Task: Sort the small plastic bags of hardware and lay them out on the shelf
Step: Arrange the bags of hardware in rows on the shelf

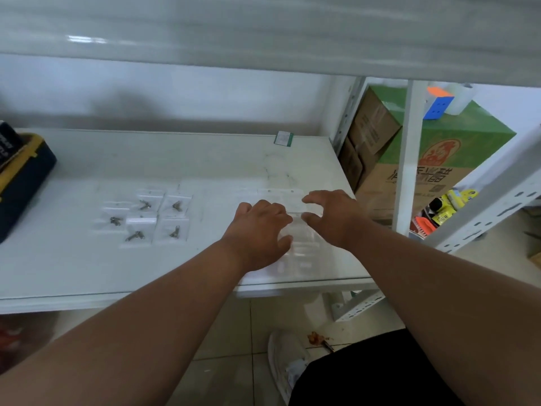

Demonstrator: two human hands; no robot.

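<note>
On the white shelf lie several small clear bags with metal hardware, set out in a loose cluster left of centre. Near the shelf's right front corner sits a pile of clear plastic bags, hard to tell apart. My left hand rests on the left side of this pile, fingers bent down onto it. My right hand hovers over the pile's far right part, fingers spread and curved like a claw, fingertips at the plastic. Whether either hand pinches a bag is hidden.
A black and yellow case sits at the shelf's left end. A small green-edged card lies at the back right. Cardboard boxes, a colourful cube and white shelf posts stand to the right. An upper shelf hangs overhead.
</note>
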